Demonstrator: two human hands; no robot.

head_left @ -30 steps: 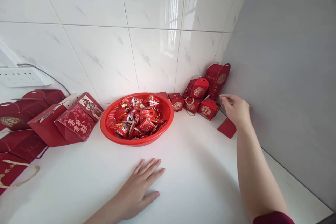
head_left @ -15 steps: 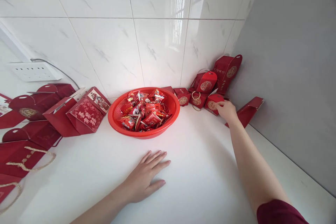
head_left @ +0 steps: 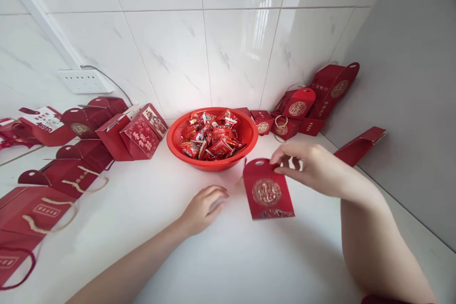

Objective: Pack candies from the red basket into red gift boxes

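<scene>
A red gift box point(head_left: 267, 192) with a round gold emblem and a hole in its rounded top flap hangs over the white table, pinched near that top by my right hand point(head_left: 308, 166). My left hand point(head_left: 204, 209) is just left of the box, apart from it, fingers loosely bent and holding nothing. Behind both hands stands a red plastic basket point(head_left: 171, 149) with several red-wrapped candies point(head_left: 221, 145) in it. The far side of the held box is hidden.
Red gift boxes point(head_left: 140, 133), several with rope handles, line the left side. More boxes point(head_left: 297, 107) are stacked in the back right corner. A red box point(head_left: 361, 145) leans by the grey panel point(head_left: 402, 80). A power strip point(head_left: 85, 80) sits at the tiled wall.
My right hand has lifted a red gift box off the back right group and brought it toward the middle. My left hand's fingers, spread flat before, are now curled. The view has shifted left.
</scene>
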